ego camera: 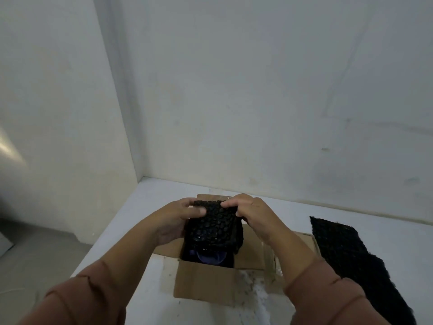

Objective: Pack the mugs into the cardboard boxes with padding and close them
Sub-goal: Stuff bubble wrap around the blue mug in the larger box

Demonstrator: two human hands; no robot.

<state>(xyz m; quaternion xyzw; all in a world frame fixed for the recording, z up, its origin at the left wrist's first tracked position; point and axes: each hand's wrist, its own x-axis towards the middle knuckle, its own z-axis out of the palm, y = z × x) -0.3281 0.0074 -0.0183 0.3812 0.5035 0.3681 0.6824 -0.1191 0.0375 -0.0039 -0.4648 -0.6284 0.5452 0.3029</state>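
Note:
An open cardboard box [203,285] stands on the white table, its flaps spread outward. Above its opening I hold a black bubble-textured padding sheet [212,227], folded over. My left hand [178,221] grips the sheet's upper left edge, thumb on top. At the upper right edge my right hand [251,214] pinches the same sheet. Below the padding, deep in the box, the rounded rim of a dark bluish mug [210,256] shows partly; the rest is hidden.
A second black padding sheet [351,259] lies flat on the table [281,212] to the right of the box. White walls close the table's far side and left corner. The table's left edge drops to a grey floor [42,254].

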